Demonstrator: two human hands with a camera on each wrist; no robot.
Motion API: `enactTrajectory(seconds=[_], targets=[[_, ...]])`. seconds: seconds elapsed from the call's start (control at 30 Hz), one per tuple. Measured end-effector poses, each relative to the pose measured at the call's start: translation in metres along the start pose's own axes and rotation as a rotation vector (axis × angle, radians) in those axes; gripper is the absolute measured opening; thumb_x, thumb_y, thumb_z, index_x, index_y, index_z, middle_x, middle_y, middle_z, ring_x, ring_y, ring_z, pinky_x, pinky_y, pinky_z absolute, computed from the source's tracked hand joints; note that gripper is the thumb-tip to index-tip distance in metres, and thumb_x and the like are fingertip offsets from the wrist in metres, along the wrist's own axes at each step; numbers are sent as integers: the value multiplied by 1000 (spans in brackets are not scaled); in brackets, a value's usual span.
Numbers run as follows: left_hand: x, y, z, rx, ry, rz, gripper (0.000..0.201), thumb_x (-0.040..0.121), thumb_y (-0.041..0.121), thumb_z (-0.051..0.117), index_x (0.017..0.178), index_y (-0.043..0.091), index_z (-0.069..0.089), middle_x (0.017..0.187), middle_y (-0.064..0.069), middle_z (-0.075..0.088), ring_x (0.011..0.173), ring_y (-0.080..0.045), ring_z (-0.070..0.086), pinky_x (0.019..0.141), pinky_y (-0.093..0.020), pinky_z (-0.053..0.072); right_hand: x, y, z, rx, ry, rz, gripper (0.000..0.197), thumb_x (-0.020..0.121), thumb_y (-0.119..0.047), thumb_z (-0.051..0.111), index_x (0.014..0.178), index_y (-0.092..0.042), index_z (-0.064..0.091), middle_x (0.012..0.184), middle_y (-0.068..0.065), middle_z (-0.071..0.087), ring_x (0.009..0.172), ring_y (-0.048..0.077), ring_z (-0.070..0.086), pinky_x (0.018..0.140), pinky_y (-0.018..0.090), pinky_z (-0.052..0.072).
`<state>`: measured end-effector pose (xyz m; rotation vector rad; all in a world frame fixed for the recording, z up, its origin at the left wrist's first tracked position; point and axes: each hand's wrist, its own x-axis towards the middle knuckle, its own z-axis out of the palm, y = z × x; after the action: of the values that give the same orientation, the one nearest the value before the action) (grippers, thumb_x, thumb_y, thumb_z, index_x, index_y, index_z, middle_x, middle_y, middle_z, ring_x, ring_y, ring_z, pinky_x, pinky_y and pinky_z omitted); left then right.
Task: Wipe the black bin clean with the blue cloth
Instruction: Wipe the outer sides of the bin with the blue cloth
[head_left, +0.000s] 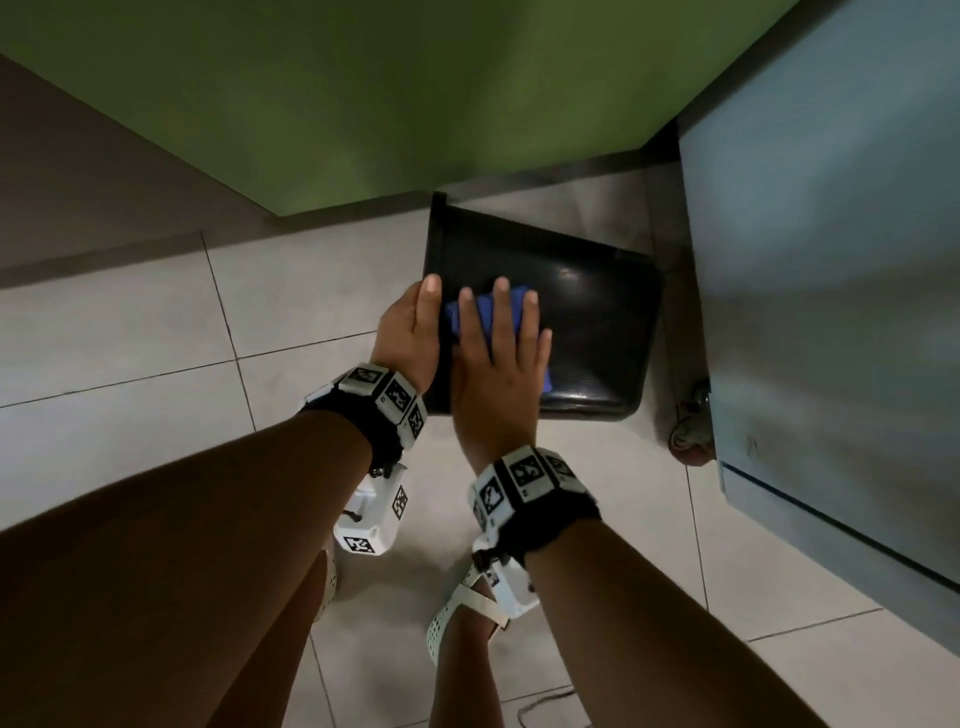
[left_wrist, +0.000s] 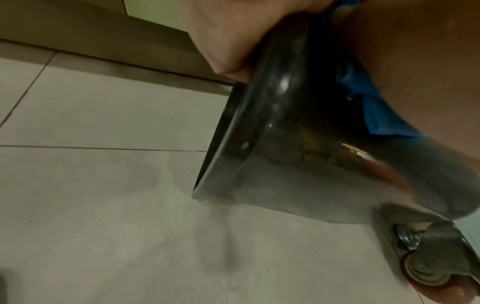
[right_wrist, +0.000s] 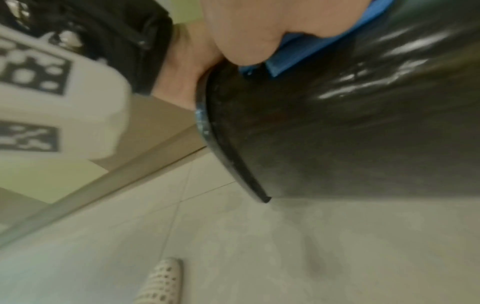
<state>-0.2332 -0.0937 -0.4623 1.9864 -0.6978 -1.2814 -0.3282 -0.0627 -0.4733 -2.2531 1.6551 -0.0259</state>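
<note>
The black bin (head_left: 587, 322) lies on its side on the tiled floor, its open rim to the left. My left hand (head_left: 408, 332) grips that rim, thumb on the upper side; its other fingers are hidden. My right hand (head_left: 498, 358) lies flat with straight fingers on the blue cloth (head_left: 483, 312) and presses it onto the bin's upper wall near the rim. In the left wrist view the bin (left_wrist: 298, 144) shows a glossy, smeared wall with the cloth (left_wrist: 384, 119) under the right hand. In the right wrist view the palm (right_wrist: 249, 30) sits on the cloth (right_wrist: 306, 53) over the bin (right_wrist: 350, 133).
A grey-blue cabinet (head_left: 831, 312) stands close to the bin's right, on a caster wheel (head_left: 693, 431), seen near the bin's base (left_wrist: 431, 273). A green panel (head_left: 363, 104) rises just behind the bin. My feet in white perforated shoes (head_left: 452, 618) stand on the tiles below.
</note>
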Motion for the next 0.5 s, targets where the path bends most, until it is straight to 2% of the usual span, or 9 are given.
enactTrajectory(seconds=[0.07,0.13,0.2,0.27,0.33,0.43,0.5], targets=[[0,1,0,26,7,23,39,100,34,28,100,10,59,101,-10,64,95,-22,59,87,-32,49,3,17,-5,-13,18,-53,54,89,-38,29,141,-21,26,149,15,25,137,38,17,105,54,14],[2,4,0,87,12,35,41,100,33,27,100,8,58,99,-10,62,91,-20,56,82,-28,46,12,44,-13,-3,80,78,52,90,-34,29,140,-20,31,148,17,31,137,41,23,105,55,16],[0,7,0,118,-6,26,42,100,35,25,101,8,57,97,-5,60,89,-16,54,80,-24,43,20,75,-20,81,139,412,50,95,-34,26,144,-22,27,152,16,23,139,40,17,109,55,16],[-3,5,1,119,-8,17,43,100,36,24,104,8,56,99,-2,59,93,-15,54,84,-25,44,23,99,-24,235,167,777,49,99,-34,26,146,-24,20,154,14,16,140,37,16,112,50,18],[-7,5,0,97,-7,29,42,100,36,23,107,9,55,101,-2,60,95,-16,55,86,-26,44,26,108,-25,345,202,977,49,100,-32,27,146,-22,19,153,15,20,137,37,24,110,46,24],[-7,8,-1,57,-58,29,38,100,35,24,104,9,51,94,1,57,87,-13,54,75,-20,45,26,108,-23,359,213,966,48,100,-31,27,146,-22,19,152,14,22,134,38,28,108,47,28],[3,13,-4,-49,-81,-73,27,100,31,31,93,12,50,82,4,54,74,-8,54,65,-17,43,23,108,-23,359,226,930,48,100,-31,26,146,-21,19,152,14,23,134,39,28,107,48,29]])
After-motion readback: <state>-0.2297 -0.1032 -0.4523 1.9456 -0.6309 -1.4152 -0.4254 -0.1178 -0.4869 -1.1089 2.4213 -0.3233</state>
